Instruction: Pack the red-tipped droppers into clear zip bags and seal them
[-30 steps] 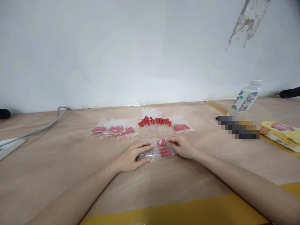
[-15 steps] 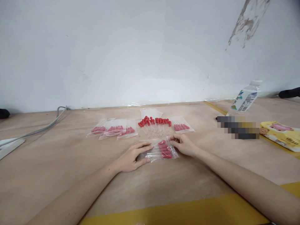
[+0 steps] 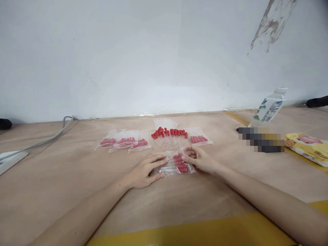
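Note:
A clear zip-lock bag [image 3: 169, 167] of droppers lies flat on the table, its red rubber bulbs [image 3: 180, 163] toward the right end. My left hand [image 3: 145, 172] rests on the bag's left part, fingers stretched out and thumb apart. At the bag's right end, my right hand [image 3: 201, 160] pinches the upper edge between thumb and curled fingers, close to the bulbs. Just beyond, loose droppers [image 3: 170, 136] with red bulbs are spread in a fan. Whether the bag's seal is closed cannot be made out.
Several filled bags [image 3: 125, 140] overlap at the left, and another filled bag [image 3: 200, 136] lies right of the loose droppers. Behind them is a flat clear bag [image 3: 166, 123]. Farther right are a tilted bottle [image 3: 269, 107] and a yellow packet [image 3: 307, 147]. A grey cable [image 3: 55, 136] runs along the left.
My right hand has shifted slightly left along the bag's upper edge, its thumb now over the film near the bulbs. The left hand stays almost still.

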`<state>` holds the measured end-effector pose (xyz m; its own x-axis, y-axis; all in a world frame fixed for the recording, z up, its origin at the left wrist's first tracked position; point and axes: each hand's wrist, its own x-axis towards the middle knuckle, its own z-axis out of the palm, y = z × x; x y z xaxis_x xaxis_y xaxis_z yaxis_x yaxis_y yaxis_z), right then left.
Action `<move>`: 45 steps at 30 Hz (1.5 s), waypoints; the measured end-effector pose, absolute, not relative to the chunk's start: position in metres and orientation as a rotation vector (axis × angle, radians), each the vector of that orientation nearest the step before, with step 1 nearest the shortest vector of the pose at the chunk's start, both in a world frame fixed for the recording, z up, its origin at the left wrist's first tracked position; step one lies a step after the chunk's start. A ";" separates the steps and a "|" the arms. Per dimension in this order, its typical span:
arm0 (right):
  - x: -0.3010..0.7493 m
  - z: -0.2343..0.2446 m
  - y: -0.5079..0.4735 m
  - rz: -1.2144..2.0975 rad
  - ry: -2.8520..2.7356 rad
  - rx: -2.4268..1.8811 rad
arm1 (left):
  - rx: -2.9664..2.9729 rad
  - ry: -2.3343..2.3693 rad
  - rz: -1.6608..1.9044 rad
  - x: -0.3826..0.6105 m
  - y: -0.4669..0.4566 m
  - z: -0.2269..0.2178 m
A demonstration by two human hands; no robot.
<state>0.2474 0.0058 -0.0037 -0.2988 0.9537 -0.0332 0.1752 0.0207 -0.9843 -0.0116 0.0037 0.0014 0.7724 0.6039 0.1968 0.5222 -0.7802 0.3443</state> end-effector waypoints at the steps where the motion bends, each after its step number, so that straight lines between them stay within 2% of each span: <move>1: 0.246 -0.005 0.005 1.342 -1.477 -1.207 | 2.699 0.869 0.441 -0.012 0.003 0.002; 10: 0.260 0.013 0.009 1.479 -1.354 -1.174 | 2.727 1.102 0.693 -0.013 0.003 -0.001; 14: 0.289 0.033 0.022 1.292 -1.181 -1.092 | 2.664 1.386 0.782 -0.013 0.008 -0.007; 17: 0.310 0.037 0.038 1.056 -1.069 -1.083 | 2.635 1.454 0.698 -0.013 0.011 -0.010; 20: 0.321 0.026 0.055 0.956 -0.960 -1.103 | 2.619 1.461 0.601 -0.013 0.012 -0.011; 27: 0.304 -0.004 0.064 1.116 -0.858 -1.194 | 2.625 1.531 0.537 -0.013 0.012 -0.011; 31: 0.319 0.012 0.051 1.225 -1.122 -1.607 | 2.686 1.652 0.675 -0.012 0.012 -0.012; 33: 0.334 0.025 0.044 1.088 -1.400 -1.941 | 2.716 1.704 0.719 -0.012 0.011 -0.013; 35: 0.346 0.036 0.040 0.813 -1.682 -2.147 | 2.714 1.740 0.705 -0.011 0.012 -0.014; 41: 0.318 0.046 0.065 0.200 -2.014 -1.974 | 2.631 1.766 0.484 -0.011 0.013 -0.015; 45: 0.273 0.040 0.123 0.364 -1.907 -1.829 | 2.609 1.780 0.461 -0.012 0.012 -0.015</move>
<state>0.2732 0.1226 0.0405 -0.0011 0.9887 0.1499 0.8641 0.0764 -0.4976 -0.0117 0.0119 -0.0145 0.3370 0.9038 0.2638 0.9183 -0.3773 0.1197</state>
